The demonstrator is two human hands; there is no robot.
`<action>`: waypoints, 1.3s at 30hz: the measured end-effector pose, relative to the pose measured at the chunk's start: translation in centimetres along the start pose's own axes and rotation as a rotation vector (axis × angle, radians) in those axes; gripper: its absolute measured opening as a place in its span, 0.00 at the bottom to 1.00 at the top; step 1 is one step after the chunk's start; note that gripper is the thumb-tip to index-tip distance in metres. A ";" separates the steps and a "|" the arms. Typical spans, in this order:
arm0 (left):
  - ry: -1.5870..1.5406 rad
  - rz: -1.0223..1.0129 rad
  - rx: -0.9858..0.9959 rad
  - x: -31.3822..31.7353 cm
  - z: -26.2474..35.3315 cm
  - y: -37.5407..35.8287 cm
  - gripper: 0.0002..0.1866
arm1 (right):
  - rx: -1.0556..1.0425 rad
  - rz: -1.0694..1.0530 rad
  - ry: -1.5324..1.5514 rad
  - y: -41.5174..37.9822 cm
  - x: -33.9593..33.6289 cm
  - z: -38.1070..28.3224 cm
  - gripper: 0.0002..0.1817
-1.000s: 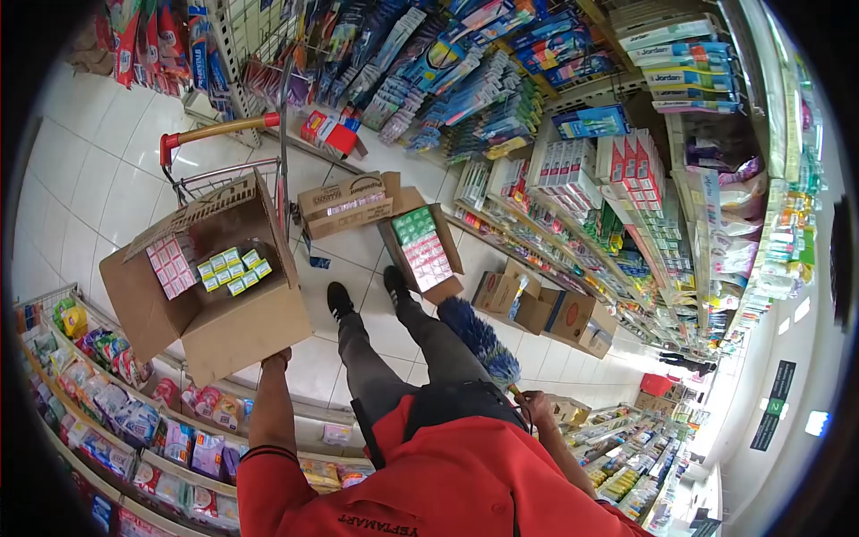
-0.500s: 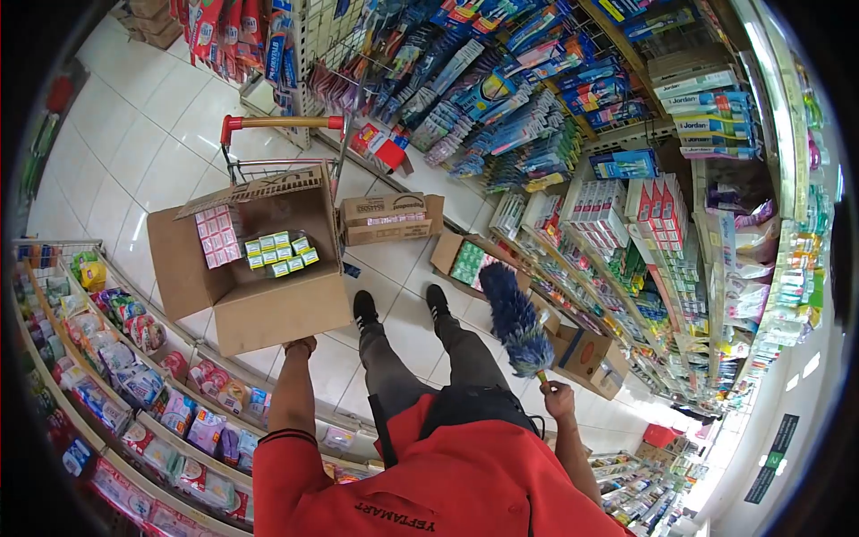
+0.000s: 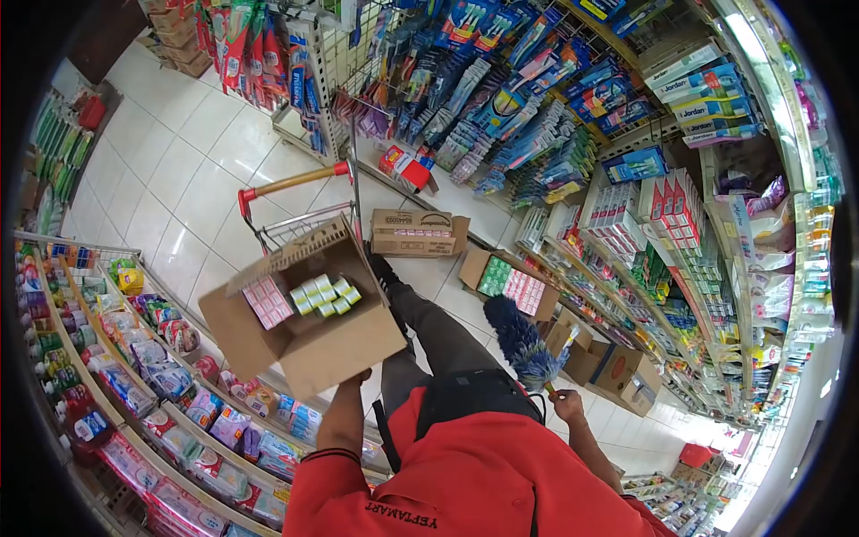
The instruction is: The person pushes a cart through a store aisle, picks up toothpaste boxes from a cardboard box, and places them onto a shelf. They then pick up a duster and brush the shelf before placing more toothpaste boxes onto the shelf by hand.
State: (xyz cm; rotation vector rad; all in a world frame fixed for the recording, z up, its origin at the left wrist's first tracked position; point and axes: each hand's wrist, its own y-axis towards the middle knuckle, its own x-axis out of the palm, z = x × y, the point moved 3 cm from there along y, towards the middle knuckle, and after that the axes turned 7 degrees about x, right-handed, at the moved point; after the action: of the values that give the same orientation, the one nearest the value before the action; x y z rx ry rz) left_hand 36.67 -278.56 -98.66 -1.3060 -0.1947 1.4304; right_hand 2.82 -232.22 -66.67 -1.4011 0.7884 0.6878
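My left hand (image 3: 360, 378) is closed at the near edge of a large open cardboard box (image 3: 344, 349), its fingers mostly hidden under the flap, so what it grips cannot be made out. Inside the box are pink-and-white packs (image 3: 267, 302) and several green-and-white small boxes (image 3: 324, 295). The box rests on a cart with a red-and-orange handle (image 3: 295, 181). At the right, my right hand (image 3: 565, 404) is wrapped round the handle of a blue fluffy duster (image 3: 523, 345), whose head points forward over the floor beside the shelves.
Small cartons stand on the tiled floor (image 3: 170, 197), one with pink packs (image 3: 419, 233), another with green and pink packs (image 3: 512, 285). Open brown boxes (image 3: 617, 371) lie by the right shelves (image 3: 662, 259). Curved shelves (image 3: 197, 407) of packets line the left. Toothbrushes hang ahead.
The cart and large box have shifted right and turned in view, with my left hand alongside. My legs have changed stance, one foot now beside the cart. The duster stays in my right hand.
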 end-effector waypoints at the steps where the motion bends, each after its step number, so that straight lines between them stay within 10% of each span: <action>1: -0.001 0.009 0.000 0.0 0.0 -0.5 0.30 | 0.018 -0.010 -0.010 0.3 0.9 0.6 0.19; 27: -0.127 0.099 0.029 -1.9 7.5 -0.6 0.30 | -0.358 -0.026 0.019 6.7 0.0 -10.5 0.21; 39: -0.233 0.052 -0.068 -1.7 13.8 0.5 0.38 | -0.106 -0.124 0.318 1.6 10.0 12.9 0.22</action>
State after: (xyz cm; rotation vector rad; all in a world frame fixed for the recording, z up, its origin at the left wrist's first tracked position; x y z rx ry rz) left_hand 25.34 -272.81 -92.92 -1.2045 -0.3696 1.6321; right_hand 8.20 -219.64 -75.66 -1.6665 0.9127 0.4202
